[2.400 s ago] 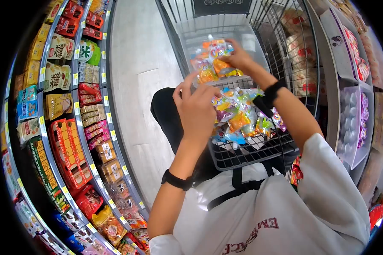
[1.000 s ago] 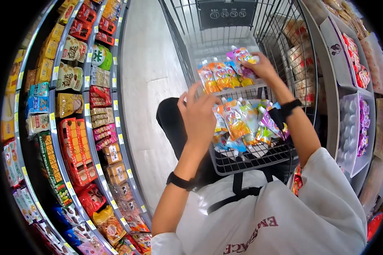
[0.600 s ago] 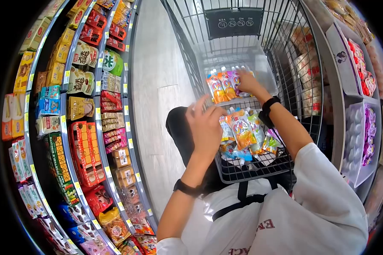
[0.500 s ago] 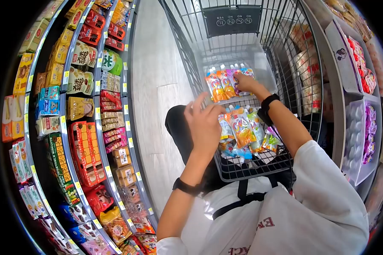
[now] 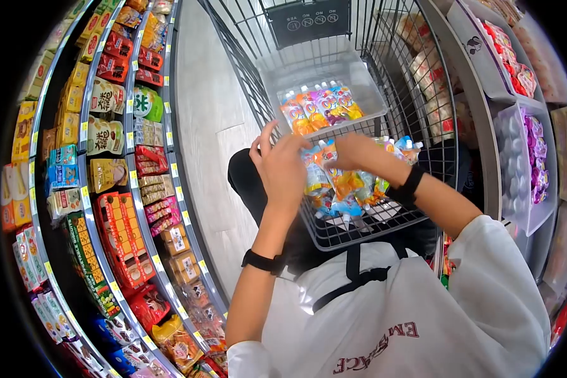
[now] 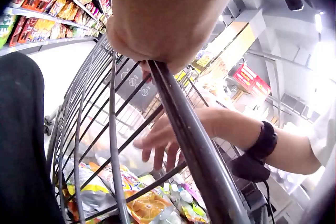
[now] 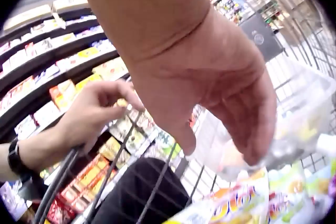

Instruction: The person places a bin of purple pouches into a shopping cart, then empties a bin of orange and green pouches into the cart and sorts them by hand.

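Note:
My right hand (image 5: 359, 152) hangs over a loose pile of jelly drink pouches (image 5: 349, 184) in the near part of the shopping cart. In the right wrist view its fingers (image 7: 252, 124) and thumb are apart, with nothing between them. Beyond the pile, a clear plastic bin (image 5: 365, 75) holds a row of spouted pouches (image 5: 318, 108), orange and purple, lying side by side with spouts pointing away. My left hand (image 5: 282, 165) rests at the cart's left rim, fingers spread and loosely bent, holding no pouch. In the left wrist view the cart rail (image 6: 184, 124) runs right under that arm.
Snack shelves (image 5: 116, 220) line the left side across a pale floor aisle (image 5: 211, 94). Wire cart sides (image 5: 431, 94) enclose the pouches and bin. On the right stand display boxes (image 5: 516, 170) of wrapped goods. A dark knee (image 5: 242, 173) is beside the cart's left side.
My right hand has laid a purple pouch in the bin's row, let go, and come back toward me over the loose pile. The left hand stays at the rim.

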A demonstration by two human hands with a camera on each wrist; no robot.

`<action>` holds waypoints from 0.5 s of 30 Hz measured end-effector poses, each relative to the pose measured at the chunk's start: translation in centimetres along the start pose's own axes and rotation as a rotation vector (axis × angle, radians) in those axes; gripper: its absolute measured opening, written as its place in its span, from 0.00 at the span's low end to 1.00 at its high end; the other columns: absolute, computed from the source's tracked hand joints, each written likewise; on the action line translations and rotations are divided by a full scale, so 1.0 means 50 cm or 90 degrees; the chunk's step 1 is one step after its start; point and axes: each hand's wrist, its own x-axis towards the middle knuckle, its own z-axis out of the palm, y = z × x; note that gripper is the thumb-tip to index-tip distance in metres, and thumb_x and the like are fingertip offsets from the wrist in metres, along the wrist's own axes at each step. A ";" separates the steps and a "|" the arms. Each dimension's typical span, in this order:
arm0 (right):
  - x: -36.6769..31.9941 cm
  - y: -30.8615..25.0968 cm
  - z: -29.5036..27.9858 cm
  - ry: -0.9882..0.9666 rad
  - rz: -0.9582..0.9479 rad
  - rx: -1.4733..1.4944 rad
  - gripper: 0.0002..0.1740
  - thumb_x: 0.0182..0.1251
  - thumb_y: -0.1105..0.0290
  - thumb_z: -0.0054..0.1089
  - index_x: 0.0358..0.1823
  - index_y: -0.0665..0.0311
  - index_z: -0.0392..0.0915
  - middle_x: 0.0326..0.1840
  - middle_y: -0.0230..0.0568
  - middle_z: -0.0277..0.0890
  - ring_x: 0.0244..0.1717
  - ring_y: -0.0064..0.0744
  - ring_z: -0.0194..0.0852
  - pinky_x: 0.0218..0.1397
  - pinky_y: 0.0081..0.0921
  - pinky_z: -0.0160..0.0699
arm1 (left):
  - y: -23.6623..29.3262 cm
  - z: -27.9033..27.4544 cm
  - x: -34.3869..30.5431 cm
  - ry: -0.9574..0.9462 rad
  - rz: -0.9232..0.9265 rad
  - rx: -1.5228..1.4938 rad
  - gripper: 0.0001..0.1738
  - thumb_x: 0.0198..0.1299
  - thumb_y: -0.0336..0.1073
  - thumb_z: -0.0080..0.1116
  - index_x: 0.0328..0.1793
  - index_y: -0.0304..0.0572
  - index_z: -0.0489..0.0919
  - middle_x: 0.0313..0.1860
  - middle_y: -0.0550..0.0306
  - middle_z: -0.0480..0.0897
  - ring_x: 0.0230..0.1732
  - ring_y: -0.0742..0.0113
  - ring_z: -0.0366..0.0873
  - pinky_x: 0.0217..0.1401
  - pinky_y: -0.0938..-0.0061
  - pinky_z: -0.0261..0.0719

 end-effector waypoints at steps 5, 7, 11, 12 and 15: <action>0.008 0.000 0.148 0.141 0.084 -0.063 0.54 0.44 0.49 0.74 0.63 0.85 0.60 0.47 0.69 0.77 0.47 0.54 0.82 0.49 0.39 0.82 | -0.001 -0.001 -0.005 0.004 0.006 0.009 0.15 0.46 0.16 0.53 0.31 0.46 0.82 0.31 0.61 0.82 0.66 0.53 0.69 0.65 0.56 0.59; 0.019 0.008 0.150 0.089 0.113 -0.008 0.58 0.42 0.50 0.75 0.64 0.88 0.55 0.48 0.71 0.76 0.48 0.54 0.81 0.50 0.38 0.82 | -0.001 0.000 -0.005 0.007 0.007 -0.001 0.14 0.46 0.16 0.53 0.31 0.46 0.82 0.30 0.61 0.81 0.66 0.52 0.70 0.65 0.56 0.58; 0.030 0.053 0.127 0.071 0.074 0.156 0.36 0.46 0.56 0.71 0.51 0.78 0.72 0.45 0.63 0.78 0.50 0.55 0.80 0.52 0.40 0.80 | -0.003 -0.002 -0.005 0.005 0.012 0.009 0.14 0.47 0.16 0.53 0.31 0.46 0.82 0.30 0.61 0.81 0.66 0.52 0.70 0.65 0.56 0.58; 0.026 0.060 0.115 0.032 0.056 0.140 0.33 0.45 0.55 0.72 0.47 0.74 0.75 0.46 0.61 0.79 0.50 0.54 0.80 0.53 0.39 0.80 | -0.002 -0.003 -0.005 0.003 0.015 0.010 0.14 0.47 0.16 0.53 0.31 0.46 0.82 0.31 0.61 0.81 0.66 0.52 0.70 0.65 0.56 0.58; 0.009 0.091 0.091 -0.027 0.054 0.142 0.38 0.40 0.53 0.76 0.50 0.72 0.77 0.49 0.57 0.80 0.50 0.52 0.80 0.54 0.37 0.78 | 0.000 -0.004 -0.004 0.000 0.015 0.004 0.14 0.47 0.16 0.53 0.31 0.46 0.82 0.32 0.61 0.82 0.66 0.52 0.70 0.65 0.56 0.58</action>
